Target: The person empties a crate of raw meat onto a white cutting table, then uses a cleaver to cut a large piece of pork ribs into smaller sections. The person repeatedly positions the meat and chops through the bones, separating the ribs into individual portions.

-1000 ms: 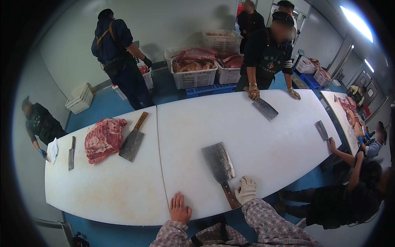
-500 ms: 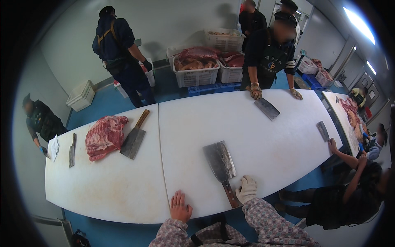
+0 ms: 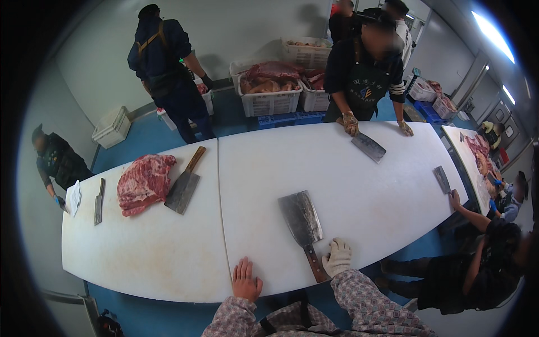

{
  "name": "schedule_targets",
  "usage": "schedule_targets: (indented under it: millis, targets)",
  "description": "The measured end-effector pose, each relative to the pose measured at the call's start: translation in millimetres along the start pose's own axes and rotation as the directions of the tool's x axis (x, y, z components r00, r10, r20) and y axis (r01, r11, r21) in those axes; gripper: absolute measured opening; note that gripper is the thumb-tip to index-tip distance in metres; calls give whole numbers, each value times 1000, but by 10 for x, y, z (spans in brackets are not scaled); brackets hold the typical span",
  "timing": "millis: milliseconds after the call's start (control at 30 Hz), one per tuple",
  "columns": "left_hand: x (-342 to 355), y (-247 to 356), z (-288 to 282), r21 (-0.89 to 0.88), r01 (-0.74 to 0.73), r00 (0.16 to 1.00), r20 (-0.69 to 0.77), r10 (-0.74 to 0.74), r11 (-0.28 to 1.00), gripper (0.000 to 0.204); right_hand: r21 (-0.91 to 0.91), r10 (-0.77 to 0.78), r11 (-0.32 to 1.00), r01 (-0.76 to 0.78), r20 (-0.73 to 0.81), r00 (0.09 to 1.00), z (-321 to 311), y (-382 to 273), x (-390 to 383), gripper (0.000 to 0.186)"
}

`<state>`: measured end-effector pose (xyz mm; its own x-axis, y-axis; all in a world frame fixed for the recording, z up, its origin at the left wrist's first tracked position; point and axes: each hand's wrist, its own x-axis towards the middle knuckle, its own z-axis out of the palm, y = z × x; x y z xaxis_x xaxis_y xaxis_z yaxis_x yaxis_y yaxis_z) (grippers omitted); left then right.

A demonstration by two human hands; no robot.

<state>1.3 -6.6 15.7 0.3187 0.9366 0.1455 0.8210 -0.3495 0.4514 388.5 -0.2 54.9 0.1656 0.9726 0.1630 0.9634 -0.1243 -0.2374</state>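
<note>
My bare left hand [image 3: 247, 279] lies flat on the near edge of the white table [image 3: 168, 255], fingers stretched out and holding nothing. On my right hand [image 3: 338, 257] is a white knit glove; it rests on the table with its fingers extended, close beside the wooden handle of a cleaver [image 3: 301, 218]. That cleaver lies flat, its broad dark blade pointing away from me. Farther left, a large slab of raw red meat [image 3: 146, 184] sits on the table. A second cleaver [image 3: 184, 187] lies against its right side, handle toward the far edge.
A narrow cleaver [image 3: 99, 202] and a white cloth [image 3: 73, 197] lie at the left end. Across from me a co-worker's gloved hand [image 3: 351, 123] holds another cleaver [image 3: 369, 147]. By the right end lies one more cleaver [image 3: 441, 179], near a person's hand [image 3: 455, 199]. Meat-filled crates [image 3: 270, 104] stand behind.
My hands and the cleaver beside them stay put. The co-worker across leans slightly left. At the right, a person's raised forearm has dropped. The person at the back left has shifted slightly.
</note>
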Motion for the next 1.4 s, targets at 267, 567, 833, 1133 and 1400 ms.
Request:
schedule_targets:
  millis: [267,567,833,1133,1400]
  targets:
    - [1,-24,16,-12,12,999,-37,-13,1000,73,33,-24,999,24,-11,1000,20,-11,3,54]
    - [-6,-24,-15,-29,26,1000,-14,-26,999,77,33,5,999,-6,34,999,1,-32,10,56]
    - [10,6,-60,-44,29,999,-41,-30,999,73,27,23,999,-24,41,999,-20,-83,9,57]
    - [8,31,-91,-35,33,998,-49,-35,999,70,27,20,999,-21,45,999,18,-73,1,55]
    - [9,35,-89,-24,31,999,-38,-32,999,69,-8,14,1000,-14,27,1000,75,-37,-15,51]
